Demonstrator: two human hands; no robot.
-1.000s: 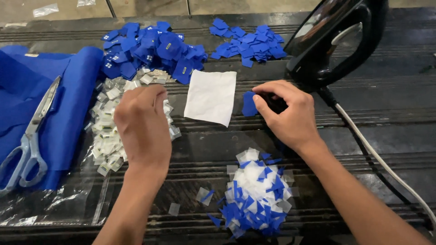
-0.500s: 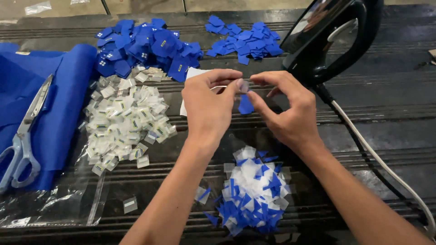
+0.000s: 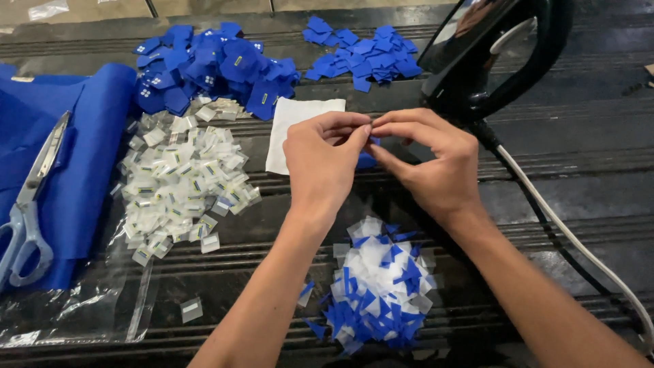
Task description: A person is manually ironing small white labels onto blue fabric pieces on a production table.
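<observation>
My left hand [image 3: 325, 160] and my right hand [image 3: 430, 162] meet fingertip to fingertip above the dark table, pinching a small blue fabric piece [image 3: 366, 161] between them; most of it is hidden by the fingers. A white square of cloth [image 3: 289, 128] lies just behind my left hand. Below my wrists sits a heap of blue and white scraps [image 3: 381, 286]. A pile of small clear label packets [image 3: 180, 184] lies to the left.
Blue fabric patches are heaped at the back left [image 3: 211, 65] and back centre [image 3: 361, 51]. A black iron [image 3: 501, 54] stands at the right, its white cord [image 3: 572, 232] trailing forward. Scissors [image 3: 30, 204] rest on folded blue cloth [image 3: 82, 163] at left.
My left hand left the packet pile and came right to join my right hand, which lifted from the table. Both now pinch the small blue piece together.
</observation>
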